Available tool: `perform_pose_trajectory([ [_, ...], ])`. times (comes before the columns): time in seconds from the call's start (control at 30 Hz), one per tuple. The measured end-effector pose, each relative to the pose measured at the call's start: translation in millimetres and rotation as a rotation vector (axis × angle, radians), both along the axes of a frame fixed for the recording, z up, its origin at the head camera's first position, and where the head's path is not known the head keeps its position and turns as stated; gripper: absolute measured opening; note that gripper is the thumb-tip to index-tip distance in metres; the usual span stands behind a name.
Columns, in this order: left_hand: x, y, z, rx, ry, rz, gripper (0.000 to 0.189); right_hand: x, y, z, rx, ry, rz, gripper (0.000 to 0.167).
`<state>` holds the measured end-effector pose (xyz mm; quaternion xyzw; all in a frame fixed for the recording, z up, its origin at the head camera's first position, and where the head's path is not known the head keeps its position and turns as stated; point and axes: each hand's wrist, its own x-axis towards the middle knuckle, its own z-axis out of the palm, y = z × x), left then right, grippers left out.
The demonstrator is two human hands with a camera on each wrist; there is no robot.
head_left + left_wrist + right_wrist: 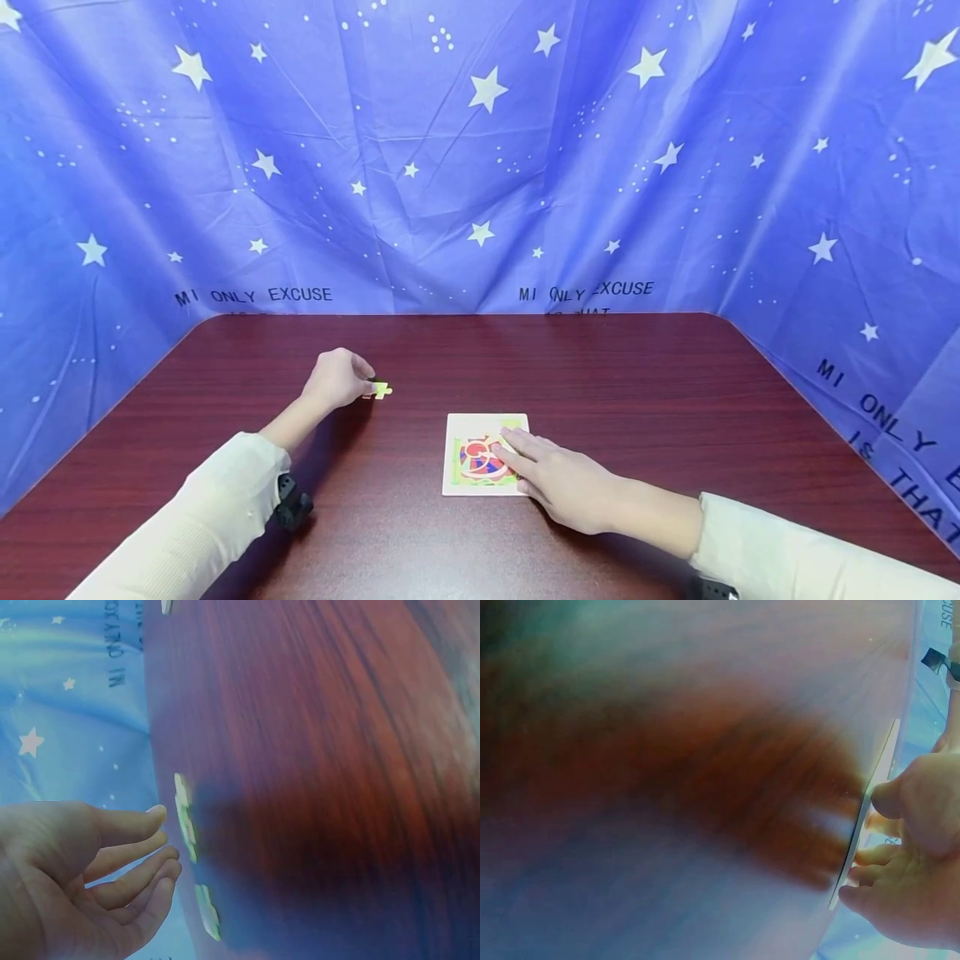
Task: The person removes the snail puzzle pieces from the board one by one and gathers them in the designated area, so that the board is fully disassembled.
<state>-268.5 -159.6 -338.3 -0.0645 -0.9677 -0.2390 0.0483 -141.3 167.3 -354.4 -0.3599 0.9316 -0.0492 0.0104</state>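
Left of centre on the dark red table (637,375), well in from its left edge: the left hand (339,379), with fingers bent loosely downward, thumb close to them, and nothing visibly pinched between in the left wrist view; cannot tell about actual contact. At or just right of those fingertips in the head view, flat on the tabletop, a yellow-green puzzle piece (382,389), knob toward the right. From the left wrist, 2 thin pieces in sight: 1 upper piece (185,817) just beside the fingertips, 1 lower piece (208,911) a little apart. Probably very light, stiff and slightly slick, hardly fragile except perhaps at the knob; best taken by opposite side edges. Next, open wood for a low sideways path. Near the middle, a square, white-rimmed board (476,423), likely thin, rigid and apt to slide without steadying; better held by the rim. Over its right side, the right hand (573,492), with fingers straight, slightly spread, resting partly on the red-and-blue pattern (480,467), pinching nothing. Farther right, broad room up to the table's right edge; behind, the far edge and a starry backdrop (480,167).
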Motion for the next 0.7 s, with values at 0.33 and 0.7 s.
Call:
perform_pose_trajectory([
  [0.33,9.4,31.8,5.0,0.082,0.000,-0.083,0.023,-1.8,-2.4,1.2,-0.013,-0.020,-0.010,0.050],
  [0.7,26.5,74.5,0.3,0.193,-0.043,-0.195,0.019,1.9,-0.8,3.4,-0.038,-0.002,0.010,0.050],
])
